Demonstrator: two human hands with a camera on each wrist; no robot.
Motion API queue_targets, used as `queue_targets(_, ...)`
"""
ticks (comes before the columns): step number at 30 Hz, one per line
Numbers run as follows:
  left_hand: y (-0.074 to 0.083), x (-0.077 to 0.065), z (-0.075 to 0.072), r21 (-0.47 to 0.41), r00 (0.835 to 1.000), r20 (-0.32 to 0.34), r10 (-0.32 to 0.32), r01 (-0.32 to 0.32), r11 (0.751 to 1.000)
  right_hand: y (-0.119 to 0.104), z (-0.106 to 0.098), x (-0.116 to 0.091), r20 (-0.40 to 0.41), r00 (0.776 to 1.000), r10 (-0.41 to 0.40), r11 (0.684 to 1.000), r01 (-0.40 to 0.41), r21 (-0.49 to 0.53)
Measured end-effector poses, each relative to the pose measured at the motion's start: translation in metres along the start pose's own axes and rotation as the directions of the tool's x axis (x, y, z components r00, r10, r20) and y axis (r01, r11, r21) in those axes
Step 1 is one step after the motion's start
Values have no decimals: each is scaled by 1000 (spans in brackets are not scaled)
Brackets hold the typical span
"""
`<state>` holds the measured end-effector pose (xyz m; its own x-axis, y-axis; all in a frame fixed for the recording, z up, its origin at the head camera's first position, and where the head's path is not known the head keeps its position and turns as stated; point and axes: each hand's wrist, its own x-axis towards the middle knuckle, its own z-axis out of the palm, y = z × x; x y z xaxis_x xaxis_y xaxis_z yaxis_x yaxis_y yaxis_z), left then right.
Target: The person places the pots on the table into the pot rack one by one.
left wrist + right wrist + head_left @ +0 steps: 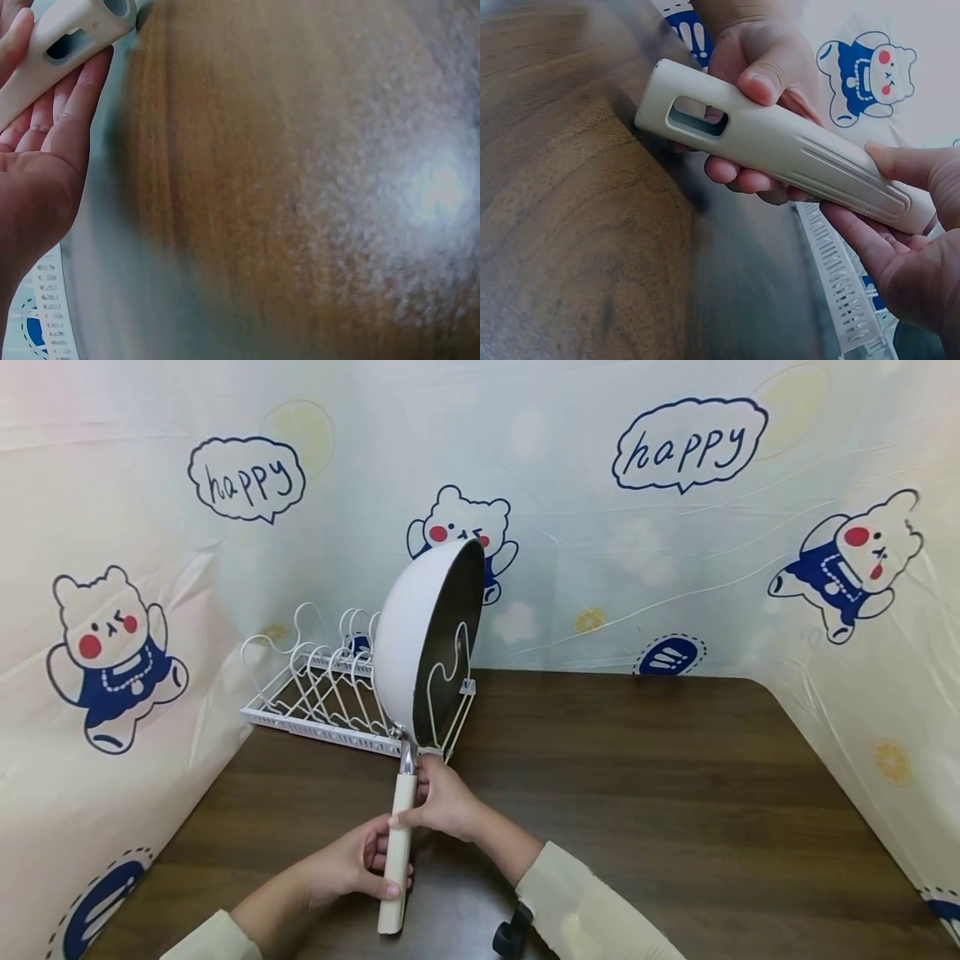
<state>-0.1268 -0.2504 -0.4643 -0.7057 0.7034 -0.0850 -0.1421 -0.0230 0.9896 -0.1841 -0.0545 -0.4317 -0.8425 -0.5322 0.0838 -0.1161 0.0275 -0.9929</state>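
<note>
A white wok [408, 635] with a dark inside stands on its side in the right end of a white wire dish rack [322, 732], its open face to the right. Its cream handle [397, 860] points toward me, over the table. My left hand [348, 864] grips the handle near its end, thumb on top and fingers beneath, as the right wrist view also shows. Further up, by the metal neck, my right hand [446, 797] holds the same handle between thumb and fingers. In the left wrist view the handle [82, 34] has a slot near its end.
The rack's wire dividers [337, 685] rise to the left of the wok. Dark brown wooden table [637, 802] extends to the right. A printed cloth [570, 527] hangs behind and at both sides. A small black object [512, 932] sits by the right sleeve.
</note>
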Motion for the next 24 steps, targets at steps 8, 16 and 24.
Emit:
queue_targets(8, -4, -1, -1, -34, 1000, 20, -21, 22, 999, 6, 3, -1, -15, 999, 47, 998, -47, 29)
queue_targets(16, -4, -1, 0, -55, 999, 34, -30, 32, 998, 9, 0, 0, 7, 999, 52, 998, -52, -46)
queue_targets(24, -1, 2, 0, -66, 998, 58, -38, 42, 997, 7, -9, -2, 91, 990, 106, 994, -107, 4)
